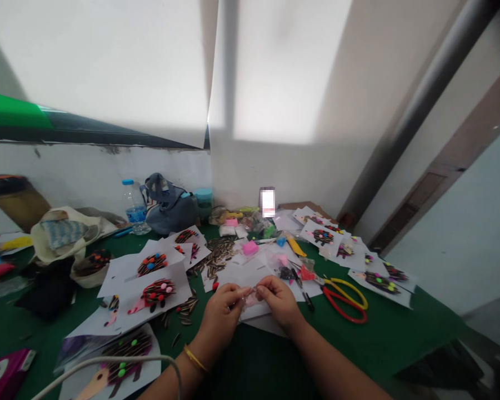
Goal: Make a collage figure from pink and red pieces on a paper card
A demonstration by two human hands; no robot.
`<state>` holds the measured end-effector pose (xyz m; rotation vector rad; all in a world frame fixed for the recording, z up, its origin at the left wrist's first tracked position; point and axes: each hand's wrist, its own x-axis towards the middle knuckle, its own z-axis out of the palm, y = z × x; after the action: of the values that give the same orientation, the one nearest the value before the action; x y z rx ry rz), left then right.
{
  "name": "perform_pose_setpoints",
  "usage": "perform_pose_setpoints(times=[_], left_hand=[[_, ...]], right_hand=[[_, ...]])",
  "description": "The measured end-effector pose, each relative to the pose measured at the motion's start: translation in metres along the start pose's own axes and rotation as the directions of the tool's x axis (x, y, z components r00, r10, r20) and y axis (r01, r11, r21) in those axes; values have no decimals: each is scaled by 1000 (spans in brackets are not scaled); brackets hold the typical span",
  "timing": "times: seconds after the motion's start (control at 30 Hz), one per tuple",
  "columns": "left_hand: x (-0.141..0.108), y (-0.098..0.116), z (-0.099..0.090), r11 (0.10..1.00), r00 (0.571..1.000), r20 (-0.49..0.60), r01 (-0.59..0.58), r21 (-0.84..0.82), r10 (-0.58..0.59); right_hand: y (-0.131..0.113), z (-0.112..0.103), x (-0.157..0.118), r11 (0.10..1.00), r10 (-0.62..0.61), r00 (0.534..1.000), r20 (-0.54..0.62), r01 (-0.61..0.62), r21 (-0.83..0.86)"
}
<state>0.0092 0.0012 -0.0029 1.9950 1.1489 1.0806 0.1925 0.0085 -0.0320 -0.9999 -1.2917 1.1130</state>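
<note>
Over white paper (237, 273) at the near side of the table, my left hand (223, 311) and my right hand (278, 304) pinch a small clear plastic bag (252, 300) between thumbs and fingers. Something pale pink shows through the bag; the fingers partly cover it. Just right of my right hand lies a black pen (303, 290). Beyond it are scissors (345, 300) with red and yellow handles. A pile of striped sunflower seeds (217, 258) spreads past my left hand. A bright pink lump of clay (250, 248) sits on the paper ahead.
Hedgehog pictures (160, 291) made with seeds and coloured dots lie at left, and more pictures (379, 282) at right. A phone (268, 203) stands against the wall. A water bottle (135, 208) and blue bag (170, 205) stand behind. A pale cable (108, 360) crosses the near left.
</note>
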Motion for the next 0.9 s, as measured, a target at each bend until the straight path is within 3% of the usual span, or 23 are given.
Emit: perform_pose_setpoints(times=[0.23,0.63,0.9], left_hand=[[0,1,0,1000,1000,-5,6,25,-6],[-1,5,0,996,1000,-27,-3,84,6],[-1,10,0,988,999,49,-18,150,11]], right_hand=[[3,4,1,987,-32,998,-53,40,158],[5,5,1,984,13,998,-55,-3,179],[4,5,1,993,-40,995,-86,50,111]])
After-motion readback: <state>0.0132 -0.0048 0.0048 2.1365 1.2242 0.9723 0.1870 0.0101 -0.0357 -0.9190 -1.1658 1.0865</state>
